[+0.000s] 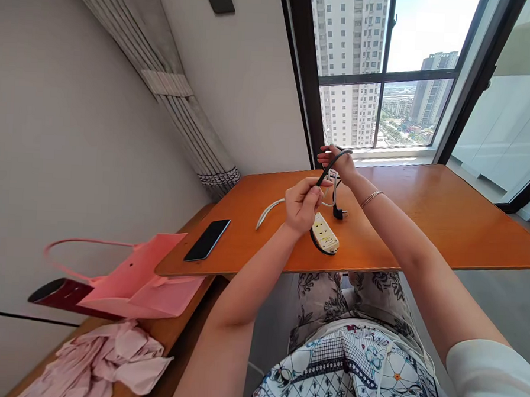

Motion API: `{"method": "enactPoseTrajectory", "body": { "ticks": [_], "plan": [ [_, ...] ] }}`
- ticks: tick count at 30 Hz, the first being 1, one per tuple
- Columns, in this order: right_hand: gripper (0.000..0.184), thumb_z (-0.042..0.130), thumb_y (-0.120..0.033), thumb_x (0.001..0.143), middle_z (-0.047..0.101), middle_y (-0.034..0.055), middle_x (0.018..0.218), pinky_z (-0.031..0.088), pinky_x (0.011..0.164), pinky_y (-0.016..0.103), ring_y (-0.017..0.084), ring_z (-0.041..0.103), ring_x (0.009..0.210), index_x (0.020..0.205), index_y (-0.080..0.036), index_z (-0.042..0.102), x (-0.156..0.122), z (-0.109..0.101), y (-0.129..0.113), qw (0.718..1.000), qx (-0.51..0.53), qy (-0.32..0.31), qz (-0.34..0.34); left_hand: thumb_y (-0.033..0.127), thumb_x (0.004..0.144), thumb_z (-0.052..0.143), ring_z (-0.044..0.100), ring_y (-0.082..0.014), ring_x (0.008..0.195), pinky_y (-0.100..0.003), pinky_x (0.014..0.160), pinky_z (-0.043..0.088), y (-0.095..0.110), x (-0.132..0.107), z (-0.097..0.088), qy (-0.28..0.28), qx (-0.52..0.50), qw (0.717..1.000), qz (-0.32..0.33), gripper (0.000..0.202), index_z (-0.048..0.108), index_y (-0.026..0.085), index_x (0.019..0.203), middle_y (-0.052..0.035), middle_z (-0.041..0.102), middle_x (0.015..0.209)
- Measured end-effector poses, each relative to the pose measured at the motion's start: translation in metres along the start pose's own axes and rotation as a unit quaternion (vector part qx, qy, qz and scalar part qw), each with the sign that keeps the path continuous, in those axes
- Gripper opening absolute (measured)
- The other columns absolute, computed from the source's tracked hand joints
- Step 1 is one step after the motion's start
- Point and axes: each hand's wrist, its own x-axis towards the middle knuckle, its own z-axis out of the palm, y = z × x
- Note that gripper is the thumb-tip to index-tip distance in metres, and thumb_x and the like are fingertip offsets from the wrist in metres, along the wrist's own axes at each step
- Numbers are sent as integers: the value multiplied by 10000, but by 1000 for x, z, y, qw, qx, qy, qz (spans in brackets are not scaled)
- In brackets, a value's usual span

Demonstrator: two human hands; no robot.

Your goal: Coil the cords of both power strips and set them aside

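My left hand (302,205) is closed, pinching a black power cable (334,165) between thumb and fingers. From there the cable arcs up and across my right hand (340,162), which is further away near the window. Its fingers point left and are partly bent, with the cable looped about them. Below my hands, a cream power strip (325,233) lies on the orange-brown table (445,226), a black cord along its near side. Right of it is a black plug (339,213) with metal prongs. White cables (271,210) emerge from behind my left hand.
A dark-screened phone (207,240) rests near the table's left edge. Lower left, a pink bag (143,281), a dark red cylinder (67,296) and crumpled pink cloth (105,356) sit on a wooden surface. Beyond the table are a window (382,80) and a tied curtain (176,99).
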Motion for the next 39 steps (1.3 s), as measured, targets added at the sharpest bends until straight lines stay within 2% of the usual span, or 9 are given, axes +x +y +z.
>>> {"method": "enactPoseTrajectory", "body": {
  "ticks": [5, 10, 15, 18, 22, 27, 33, 37, 39],
  "plan": [
    [346, 415, -497, 1017, 717, 34, 1143, 507, 1033, 370, 169, 667, 1159, 1138, -238, 609, 13, -10, -15, 972, 225, -12, -70, 534, 903, 617, 331, -56, 369, -203, 377, 252, -3, 1, 0, -10, -1, 1000, -4, 380, 740, 178, 854, 56, 416, 456],
    [411, 375, -504, 1018, 656, 30, 1294, 447, 1106, 399, 184, 560, 1334, 1279, -254, 570, 24, -25, -35, 962, 230, -20, -143, 572, 882, 623, 342, -60, 380, -214, 397, 277, -10, 2, -3, -17, 16, 999, -31, 418, 736, 170, 863, 53, 448, 468],
    [419, 321, -418, 1034, 675, 23, 1159, 474, 1063, 382, 179, 581, 1317, 1251, -198, 603, 31, -41, -53, 961, 189, 25, -203, 590, 861, 630, 394, -72, 415, -214, 417, 306, -15, 1, -5, -12, 23, 998, -58, 431, 744, 174, 876, 44, 478, 487],
    [332, 400, -391, 1005, 711, 16, 1071, 473, 1086, 327, 149, 646, 1217, 1166, -219, 634, 29, -49, -55, 959, 191, 22, -208, 596, 829, 660, 447, -82, 446, -211, 425, 329, -18, -1, -3, -19, 12, 996, -87, 434, 743, 172, 873, 31, 515, 507],
    [424, 296, -372, 1023, 705, 37, 1023, 507, 1032, 389, 180, 663, 1196, 1161, -149, 628, 23, -49, -45, 968, 180, 9, -175, 613, 783, 704, 433, -69, 415, -201, 388, 308, -26, -3, 2, -57, -27, 989, -136, 449, 728, 173, 872, 22, 568, 555],
    [395, 337, -406, 1008, 714, 43, 1068, 520, 1006, 347, 175, 661, 1190, 1140, -176, 630, 13, -40, -33, 978, 162, 14, -132, 645, 843, 584, 505, -93, 465, -232, 449, 417, -60, 3, 1, -82, -48, 971, -217, 513, 722, 151, 840, -11, 588, 631],
    [363, 437, -484, 960, 750, 52, 995, 546, 978, 383, 212, 671, 1152, 1081, -208, 640, -8, -29, -42, 983, 147, -27, -108, 272, 801, 694, 630, -150, 763, -324, 809, 518, -114, 4, -1, -58, 166, 924, -340, 188, 653, 136, 925, -83, 684, 968],
    [380, 430, -492, 953, 751, 63, 902, 547, 976, 417, 240, 686, 1112, 1010, -191, 656, -26, -21, -47, 982, 152, -64, -88, 210, 756, 747, 650, -193, 836, -351, 867, 500, -139, 3, 6, -79, 213, 892, -391, 517, 570, 135, 1235, -121, 686, 1078],
    [389, 431, -499, 950, 744, 66, 852, 544, 979, 429, 249, 697, 1076, 963, -185, 661, -34, -21, -48, 983, 144, -82, -75, 243, 794, 710, 657, -194, 771, -343, 816, 510, -149, 5, 10, -100, 192, 881, -420, 435, 593, 141, 1200, -100, 704, 972]
  ]
}}
